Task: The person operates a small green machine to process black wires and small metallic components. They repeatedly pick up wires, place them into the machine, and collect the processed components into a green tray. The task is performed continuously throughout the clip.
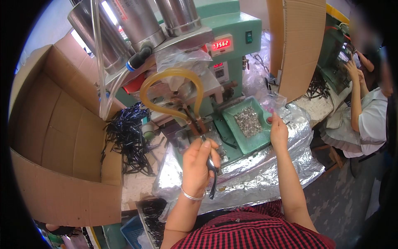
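My left hand (198, 164) pinches a dark eyeglass temple (212, 182), whose curved tip hangs below my fingers. Its other end points up to the copper-coloured clamps (200, 124) of a green machine (226, 23); whether it touches them I cannot make out. A thick amber hose (171, 74) loops above those clamps. Over to the right, my right hand (280, 130) is closed with its fingertips at a red push button (269, 119), at the corner of a green tray (259, 146). Small silvery metal parts (248, 121) lie heaped in that tray.
Dark temples (128, 137) pile up on the left, beside a large open cardboard box (62, 191). Crinkled foil (265, 170) covers the table edge. An upright cardboard sheet (304, 45) stands behind the tray. At far right, another person (367, 110) works at a similar machine.
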Demonstrator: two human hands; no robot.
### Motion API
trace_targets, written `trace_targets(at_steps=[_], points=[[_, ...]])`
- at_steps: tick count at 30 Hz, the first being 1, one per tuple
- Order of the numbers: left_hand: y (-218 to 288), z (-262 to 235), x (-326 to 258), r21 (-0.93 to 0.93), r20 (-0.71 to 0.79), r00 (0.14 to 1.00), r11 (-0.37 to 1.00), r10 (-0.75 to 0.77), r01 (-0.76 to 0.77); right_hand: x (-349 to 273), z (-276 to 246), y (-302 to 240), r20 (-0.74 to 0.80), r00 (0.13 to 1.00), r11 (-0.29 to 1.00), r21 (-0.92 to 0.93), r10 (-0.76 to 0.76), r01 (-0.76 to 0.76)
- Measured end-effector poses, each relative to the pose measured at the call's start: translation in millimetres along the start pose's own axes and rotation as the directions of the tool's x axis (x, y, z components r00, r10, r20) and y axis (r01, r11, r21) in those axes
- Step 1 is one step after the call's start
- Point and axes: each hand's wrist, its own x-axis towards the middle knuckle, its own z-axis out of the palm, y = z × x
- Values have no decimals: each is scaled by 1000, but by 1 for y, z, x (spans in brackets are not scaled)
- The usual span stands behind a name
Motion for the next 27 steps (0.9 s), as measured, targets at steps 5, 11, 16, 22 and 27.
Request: trace_targets(at_steps=[5, 11, 16, 22, 27], points=[[2, 1, -1, 15, -15, 1000, 1000, -9, 9, -1, -1, -2, -4, 1000, 1000, 26, 11, -11], [1, 0, -1, 20, -14, 1000, 1000, -12, 12, 1, 3, 10, -16, 999, 999, 24, -41, 42], [0, -1, 0, 26, -21, 1000, 1000, -12, 12, 1, 2, 8, -10, 998, 997, -30, -69, 69], [1, 0, 0, -3, -2, 1000, 1000, -11, 11, 3, 2, 13, -11, 997, 996, -43, -81, 81], [-2, -2, 1, -28, 4, 1000, 1000, 1, -1, 0, 1, 6, 11, 999, 998, -24, -49, 50]])
